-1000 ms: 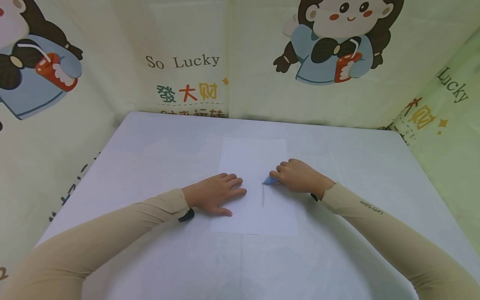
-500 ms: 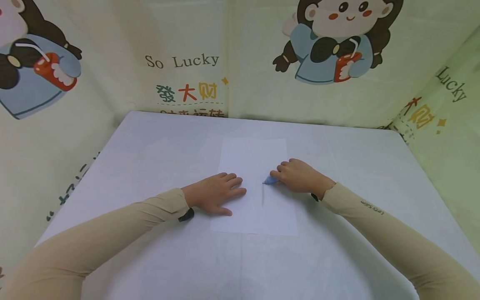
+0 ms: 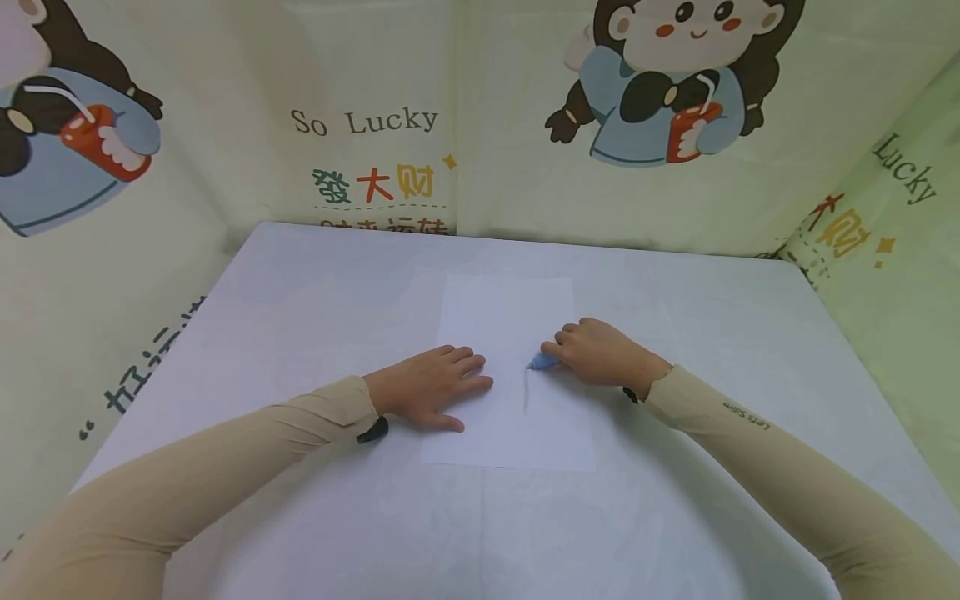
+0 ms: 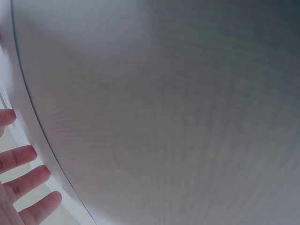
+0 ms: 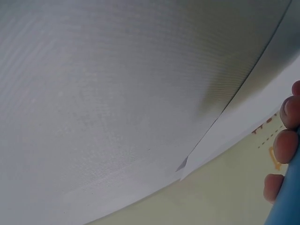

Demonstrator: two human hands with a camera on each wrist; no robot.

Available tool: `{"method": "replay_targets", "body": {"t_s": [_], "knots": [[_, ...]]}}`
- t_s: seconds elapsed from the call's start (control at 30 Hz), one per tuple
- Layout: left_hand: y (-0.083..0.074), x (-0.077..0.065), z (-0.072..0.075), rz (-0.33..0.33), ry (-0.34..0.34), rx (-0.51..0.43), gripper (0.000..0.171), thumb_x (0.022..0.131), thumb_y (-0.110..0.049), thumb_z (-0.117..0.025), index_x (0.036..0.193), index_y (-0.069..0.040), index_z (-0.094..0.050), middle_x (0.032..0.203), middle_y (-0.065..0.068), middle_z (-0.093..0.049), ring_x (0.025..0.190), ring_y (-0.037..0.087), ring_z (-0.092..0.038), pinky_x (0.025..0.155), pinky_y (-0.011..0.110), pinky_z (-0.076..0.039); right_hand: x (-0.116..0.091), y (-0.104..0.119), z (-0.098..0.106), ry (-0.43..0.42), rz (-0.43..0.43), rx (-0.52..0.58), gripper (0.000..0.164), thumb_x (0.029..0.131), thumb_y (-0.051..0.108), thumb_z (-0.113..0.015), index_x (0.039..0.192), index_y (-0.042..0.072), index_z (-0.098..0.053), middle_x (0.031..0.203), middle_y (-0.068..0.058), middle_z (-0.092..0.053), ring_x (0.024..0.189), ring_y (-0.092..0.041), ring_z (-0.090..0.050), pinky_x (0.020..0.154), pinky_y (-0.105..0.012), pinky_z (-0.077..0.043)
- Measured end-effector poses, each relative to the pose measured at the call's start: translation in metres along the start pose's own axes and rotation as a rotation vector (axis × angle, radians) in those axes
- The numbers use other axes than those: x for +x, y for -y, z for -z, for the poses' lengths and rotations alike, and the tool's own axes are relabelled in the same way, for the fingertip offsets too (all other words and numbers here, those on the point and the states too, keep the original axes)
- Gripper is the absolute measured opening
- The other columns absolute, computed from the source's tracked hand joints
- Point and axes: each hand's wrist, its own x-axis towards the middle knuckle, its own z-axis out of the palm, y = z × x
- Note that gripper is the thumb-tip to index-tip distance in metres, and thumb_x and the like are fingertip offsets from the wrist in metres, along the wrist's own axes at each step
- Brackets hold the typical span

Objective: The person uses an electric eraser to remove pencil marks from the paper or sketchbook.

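A white sheet of paper (image 3: pixel 502 312) lies on the table in the head view. My left hand (image 3: pixel 429 388) rests palm down over its left part, fingers spread. From the right, my right hand (image 3: pixel 602 352) grips a blue tube (image 3: pixel 543 361) with a tapered tip, which points left, right at the paper. A faint grey line (image 3: pixel 526 396) runs from that tip toward the near edge. In the right wrist view curled fingertips (image 5: pixel 285 146) wrap the tube's thick blue body. The left wrist view shows straight, spread fingers (image 4: pixel 28 183) at the sheet's edge.
The white-covered table (image 3: pixel 322 283) extends on all sides of the paper. Cream cloth (image 3: pixel 510 125) with cartoon figures and lettering hangs behind it and at both sides. A dark strap piece (image 3: pixel 373 430) shows under the left wrist.
Both hands keep their places. The tube's tip sits very slightly further right than a second ago; the grey line looks the same.
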Motion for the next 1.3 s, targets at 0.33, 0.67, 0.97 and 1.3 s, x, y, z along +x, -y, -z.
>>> {"method": "replay_targets", "body": {"t_s": [0.33, 0.67, 0.97, 1.3], "knots": [[0.0019, -0.0012, 0.0015, -0.009, -0.013, -0.015, 0.064, 0.084, -0.059, -0.052, 0.131, -0.016, -0.045, 0.122, 0.007, -0.049, 0.111, 0.023, -0.048, 0.092, 0.036, -0.041, 0.0084, 0.0024, 0.0037, -0.002, 0.001, 0.008, 0.019, 0.084, 0.025, -0.068, 0.089, 0.012, -0.056, 0.063, 0.000, -0.054, 0.058, -0.017, -0.052, 0.054, -0.028, -0.038], [0.0041, -0.0025, 0.0029, -0.012, -0.015, -0.009, 0.065, 0.084, -0.060, -0.052, 0.131, -0.016, -0.044, 0.123, 0.006, -0.049, 0.110, 0.023, -0.048, 0.092, 0.035, -0.041, 0.0050, -0.0012, 0.0062, 0.010, 0.000, -0.001, 0.020, 0.082, 0.025, -0.070, 0.088, 0.013, -0.056, 0.062, -0.001, -0.054, 0.057, -0.018, -0.052, 0.053, -0.028, -0.037], [0.0069, -0.0030, 0.0008, -0.019, -0.023, -0.016, 0.066, 0.084, -0.061, -0.051, 0.131, -0.016, -0.044, 0.123, 0.006, -0.048, 0.111, 0.023, -0.047, 0.091, 0.035, -0.041, 0.0090, -0.0012, 0.0056, 0.003, 0.012, 0.008, 0.021, 0.082, 0.025, -0.070, 0.089, 0.012, -0.055, 0.062, 0.000, -0.053, 0.056, -0.017, -0.052, 0.053, -0.028, -0.038], [0.0065, -0.0032, 0.0026, -0.013, 0.006, -0.017, 0.067, 0.085, -0.061, -0.049, 0.133, -0.016, -0.043, 0.126, 0.007, -0.048, 0.113, 0.024, -0.047, 0.093, 0.036, -0.041, 0.0100, -0.0032, 0.0016, -0.013, -0.011, 0.022, 0.021, 0.079, 0.023, -0.073, 0.086, 0.012, -0.056, 0.060, -0.001, -0.052, 0.055, -0.018, -0.051, 0.052, -0.028, -0.038]]}}
